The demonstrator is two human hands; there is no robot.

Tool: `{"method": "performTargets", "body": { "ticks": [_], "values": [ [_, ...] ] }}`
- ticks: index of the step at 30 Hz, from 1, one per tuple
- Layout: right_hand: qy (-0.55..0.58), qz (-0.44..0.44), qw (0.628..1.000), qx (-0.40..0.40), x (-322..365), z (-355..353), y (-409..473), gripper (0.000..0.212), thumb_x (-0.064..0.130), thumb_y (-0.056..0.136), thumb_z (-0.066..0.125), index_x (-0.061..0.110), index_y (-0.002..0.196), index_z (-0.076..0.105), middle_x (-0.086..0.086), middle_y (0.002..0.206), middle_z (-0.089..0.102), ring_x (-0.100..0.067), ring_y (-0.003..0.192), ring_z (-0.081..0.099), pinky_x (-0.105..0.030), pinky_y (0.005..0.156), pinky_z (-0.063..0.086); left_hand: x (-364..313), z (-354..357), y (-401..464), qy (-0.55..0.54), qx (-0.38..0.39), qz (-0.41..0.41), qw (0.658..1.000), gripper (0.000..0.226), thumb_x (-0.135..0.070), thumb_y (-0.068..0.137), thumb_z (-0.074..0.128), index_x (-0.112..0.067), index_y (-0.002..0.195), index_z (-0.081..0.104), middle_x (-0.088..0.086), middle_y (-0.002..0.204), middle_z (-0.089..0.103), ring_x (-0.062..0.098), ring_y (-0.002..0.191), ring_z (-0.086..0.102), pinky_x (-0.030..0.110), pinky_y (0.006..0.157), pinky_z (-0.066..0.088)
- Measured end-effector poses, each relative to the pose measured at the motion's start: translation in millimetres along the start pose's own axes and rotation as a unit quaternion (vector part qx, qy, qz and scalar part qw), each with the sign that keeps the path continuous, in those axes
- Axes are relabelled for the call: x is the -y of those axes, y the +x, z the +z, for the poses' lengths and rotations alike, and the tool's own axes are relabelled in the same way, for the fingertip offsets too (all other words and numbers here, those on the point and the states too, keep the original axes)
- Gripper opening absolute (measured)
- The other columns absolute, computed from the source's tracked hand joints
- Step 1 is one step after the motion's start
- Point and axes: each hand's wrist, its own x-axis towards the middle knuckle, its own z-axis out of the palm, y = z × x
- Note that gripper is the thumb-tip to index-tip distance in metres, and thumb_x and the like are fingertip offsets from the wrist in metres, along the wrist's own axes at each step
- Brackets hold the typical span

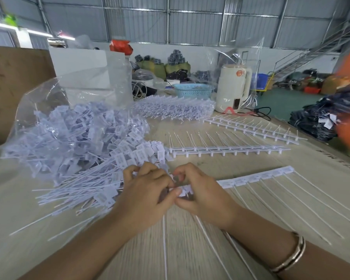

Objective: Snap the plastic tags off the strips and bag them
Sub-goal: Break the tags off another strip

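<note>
Both hands work the near end of a white plastic tag strip lying on the pale wood-grain table: right hand has fingers curled w/ thumb and forefinger pinching the strip's left end, left hand curled too, fingertips pinching at the same spot right beside it, knuckles nearly touching; exact tag under the fingers is hidden. The strip runs from the hands up and to the right, square tags in a row along it, long thin white tails fanning down toward the near table edge on the right; a couple of tails pass under the wrists. A gold-and-dark banded bangle sits on the right wrist. Just left of the left hand, a heap of loose white tags w/ thin tails spills out of the mouth of a clear plastic bag, which lies open on its side, full of more tags. Beyond the hands, near table centre, a stripped white plastic runner w/ short stubs lies across; a second comb-like runner lies further back at right. Behind those, a stacked bundle of uncut tag strips in clear wrap. Further back: light-blue perforated plastic basket, cream plastic electric kettle, white box at back left.
</note>
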Motion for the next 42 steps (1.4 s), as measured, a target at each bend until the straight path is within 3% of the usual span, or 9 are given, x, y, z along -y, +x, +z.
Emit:
{"method": "performTargets", "body": {
  "ticks": [3, 6, 10, 15, 21, 27, 32, 38, 42],
  "values": [
    [0.012, -0.007, 0.999, 0.039, 0, -4, -2, 0.045, 0.024, 0.077, 0.07, 0.02, 0.117, 0.048, 0.014, 0.101, 0.051, 0.003, 0.092, 0.05, -0.016, 0.079, 0.041, 3, 3, -1, -0.013, 0.017, -0.001, 1.0, 0.034, -0.048, 0.082, 0.037, -0.026, 0.07, 0.06, -0.02, 0.071, 0.057, 0.011, 0.089, 0.055, 0.031, 0.079, 0.016],
    [-0.02, -0.018, 0.999, 0.024, -8, -13, -3, 0.037, 0.021, 0.081, 0.066, 0.018, 0.117, 0.055, 0.01, 0.102, 0.06, -0.007, 0.095, 0.056, -0.029, 0.087, 0.041, 6, 1, 1, 0.023, 0.011, 0.001, 1.0, 0.031, -0.042, 0.085, 0.037, -0.026, 0.072, 0.06, -0.018, 0.073, 0.06, 0.013, 0.089, 0.058, 0.033, 0.08, 0.018],
    [-0.062, -0.011, 0.998, 0.01, -14, -18, -3, 0.018, 0.02, 0.083, 0.065, 0.017, 0.1, 0.062, 0.018, 0.087, 0.053, -0.001, 0.074, 0.051, -0.022, 0.068, 0.036, 11, -2, 1, 0.061, 0.002, 0.017, 0.998, 0.03, -0.036, 0.089, 0.035, -0.026, 0.073, 0.058, -0.017, 0.073, 0.057, 0.013, 0.088, 0.058, 0.035, 0.083, 0.02],
    [-0.085, -0.017, 0.996, -0.001, -13, -8, -1, 0.012, 0.025, 0.083, 0.064, 0.017, 0.085, 0.055, 0.017, 0.078, 0.046, -0.008, 0.061, 0.047, -0.025, 0.055, 0.033, 8, 0, 0, 0.065, 0.001, 0.035, 0.997, 0.035, -0.041, 0.092, 0.033, -0.027, 0.073, 0.059, -0.019, 0.072, 0.057, 0.01, 0.088, 0.057, 0.037, 0.087, 0.022],
    [-0.066, -0.018, 0.998, 0.011, -17, -7, -1, 0.019, 0.027, 0.08, 0.071, 0.011, 0.088, 0.066, 0.01, 0.078, 0.054, -0.011, 0.065, 0.051, -0.033, 0.058, 0.045, 10, 6, 0, 0.078, -0.004, 0.064, 0.995, 0.036, -0.052, 0.086, 0.038, -0.027, 0.07, 0.06, -0.018, 0.069, 0.056, 0.01, 0.085, 0.057, 0.035, 0.082, 0.024],
    [-0.031, -0.041, 0.999, 0.015, -20, -8, -2, 0.015, 0.021, 0.08, 0.071, 0.013, 0.092, 0.073, 0.017, 0.074, 0.05, -0.002, 0.063, 0.045, -0.024, 0.059, 0.04, 11, 5, 2, 0.066, -0.029, 0.077, 0.994, 0.033, -0.052, 0.084, 0.041, -0.027, 0.072, 0.061, -0.018, 0.073, 0.057, 0.006, 0.088, 0.045, 0.035, 0.082, 0.023],
    [0.017, -0.051, 0.997, 0.048, -20, -11, -3, 0.022, 0.027, 0.087, 0.062, 0.009, 0.095, 0.073, -0.003, 0.074, 0.066, -0.017, 0.067, 0.059, -0.04, 0.064, 0.048, 10, 0, 3, 0.09, -0.007, 0.107, 0.99, 0.029, -0.044, 0.087, 0.041, -0.025, 0.072, 0.059, -0.015, 0.074, 0.056, 0.011, 0.086, 0.055, 0.038, 0.082, 0.027],
    [0.111, 0.006, 0.993, 0.031, -19, -7, 0, 0.017, 0.026, 0.092, 0.057, 0.016, 0.09, 0.07, 0.002, 0.073, 0.063, -0.012, 0.063, 0.054, -0.03, 0.063, 0.044, 8, -7, 3, -0.059, -0.005, 0.047, 0.997, 0.028, -0.039, 0.09, 0.038, -0.026, 0.073, 0.056, -0.019, 0.071, 0.053, 0.001, 0.087, 0.048, 0.031, 0.089, 0.017],
    [0.154, 0.05, 0.987, -0.024, -28, -21, -1, 0.03, 0.012, 0.093, 0.053, 0.039, 0.097, 0.065, 0.015, 0.078, 0.065, -0.004, 0.069, 0.058, -0.023, 0.068, 0.047, 13, -10, 0, -0.189, -0.028, -0.034, 0.981, 0.017, -0.043, 0.081, 0.038, -0.038, 0.071, 0.049, -0.016, 0.071, 0.053, -0.007, 0.087, 0.046, 0.019, 0.095, 0.011]
  ]
}}
